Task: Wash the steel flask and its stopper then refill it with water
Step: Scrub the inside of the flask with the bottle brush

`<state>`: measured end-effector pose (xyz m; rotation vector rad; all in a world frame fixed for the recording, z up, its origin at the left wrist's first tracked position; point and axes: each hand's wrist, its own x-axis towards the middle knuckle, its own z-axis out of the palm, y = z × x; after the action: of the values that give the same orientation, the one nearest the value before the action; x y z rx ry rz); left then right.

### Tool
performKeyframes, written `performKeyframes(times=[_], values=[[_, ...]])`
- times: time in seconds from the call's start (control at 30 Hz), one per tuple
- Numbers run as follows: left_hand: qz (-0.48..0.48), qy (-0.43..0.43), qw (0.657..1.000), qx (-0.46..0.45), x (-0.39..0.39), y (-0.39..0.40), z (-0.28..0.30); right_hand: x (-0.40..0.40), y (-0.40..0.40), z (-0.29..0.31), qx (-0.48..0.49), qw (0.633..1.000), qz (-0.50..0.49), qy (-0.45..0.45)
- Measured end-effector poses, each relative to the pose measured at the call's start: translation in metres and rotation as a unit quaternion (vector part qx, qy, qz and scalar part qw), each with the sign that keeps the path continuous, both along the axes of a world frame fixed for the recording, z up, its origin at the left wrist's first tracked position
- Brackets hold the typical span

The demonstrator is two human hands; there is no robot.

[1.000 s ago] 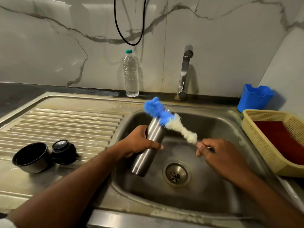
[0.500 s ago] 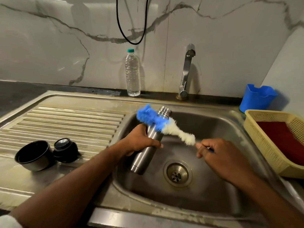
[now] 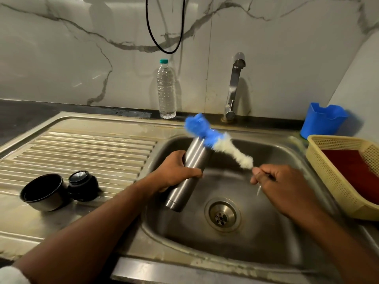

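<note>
While the person stands at the sink [image 3: 307,261], the washing looks only partly done. The left hand [image 3: 174,171] has its grip closed round the middle of the steel flask [image 3: 189,171], which is held tilted above the sink basin, its bottom toward the drain [image 3: 222,215] and its mouth toward the tap [image 3: 234,87]. The right hand [image 3: 283,187] grips the thin handle of a bottle brush [image 3: 217,143], fingers curled tight on it. The brush lies across the upper end of the flask; its blue tuft sticks out past the neck on the side away from the right hand, so I judge it is scrubbing the outside near the mouth, not the inside. I cannot tell if the inside was already cleaned.

No water runs from the tap. To the left of the sink basin, on the ribbed draining part of the counter [image 3: 82,144], stand a black cup [image 3: 44,191] and, just beside it, the stopper [image 3: 83,185]; whether they are washed I cannot say. A plastic water bottle [image 3: 166,89] stands behind the sink, against the wall, left of the tap.

So what is left, as I judge: finishing the scrub, rinsing the flask, cleaning the stopper if needed, then the refill with water.
</note>
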<state>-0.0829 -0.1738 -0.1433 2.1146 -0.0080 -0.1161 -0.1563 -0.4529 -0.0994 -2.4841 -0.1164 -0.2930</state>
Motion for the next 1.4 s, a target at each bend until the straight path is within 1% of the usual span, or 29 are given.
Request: performKeyframes(times=[0.03,0.13,0.23,0.37,0.43,0.53,0.6,0.7,0.77,0.9,1.0,1.1,1.23,1.3,1.4], values=[[-0.002,-0.001,1.0,0.007,0.0,0.001,0.001,0.001,-0.001,0.0,0.006,1.0,-0.004,-0.003],[-0.007,0.005,1.0,0.006,-0.003,0.001,0.002,-0.002,0.001,0.002,-0.018,1.0,0.015,0.018],[-0.008,-0.014,1.0,0.012,-0.003,0.002,0.002,-0.002,-0.002,0.004,0.006,1.0,-0.008,-0.009],[-0.01,-0.02,0.999,0.032,-0.002,0.001,0.001,-0.002,-0.005,0.007,0.03,0.999,-0.02,0.002],[-0.006,-0.029,0.999,0.036,-0.002,0.001,0.0,-0.002,-0.007,0.007,0.017,0.999,-0.032,-0.018],[0.004,-0.03,0.999,0.033,0.0,0.002,0.0,-0.004,-0.001,0.006,0.018,1.0,-0.002,-0.016],[-0.002,-0.017,0.999,0.027,-0.001,0.001,0.001,-0.004,0.002,0.003,0.002,1.0,0.007,0.002],[-0.018,0.015,1.0,0.016,-0.003,-0.002,0.005,-0.001,0.0,0.0,-0.011,1.0,0.0,-0.004],[-0.013,0.019,1.0,0.005,-0.003,-0.002,0.004,-0.003,0.0,0.0,-0.02,1.0,0.011,0.003],[-0.006,0.01,1.0,0.023,-0.002,-0.001,0.003,-0.003,0.001,0.002,-0.023,1.0,-0.01,-0.015],[-0.007,0.008,1.0,0.019,-0.002,-0.001,0.002,-0.007,0.005,0.005,-0.033,0.999,0.017,0.008],[-0.01,-0.002,1.0,0.029,-0.001,0.0,0.0,-0.006,0.004,0.005,-0.031,0.999,-0.007,-0.014],[-0.024,-0.013,0.999,0.042,-0.001,0.002,-0.001,-0.008,0.004,0.008,-0.044,0.999,-0.005,-0.004],[-0.02,-0.017,0.998,0.05,0.0,0.002,-0.002,-0.009,0.002,0.01,-0.049,0.999,-0.019,-0.015],[-0.026,-0.009,0.998,0.057,-0.002,0.001,-0.002,-0.011,0.004,0.009,-0.065,0.998,0.0,-0.003]])
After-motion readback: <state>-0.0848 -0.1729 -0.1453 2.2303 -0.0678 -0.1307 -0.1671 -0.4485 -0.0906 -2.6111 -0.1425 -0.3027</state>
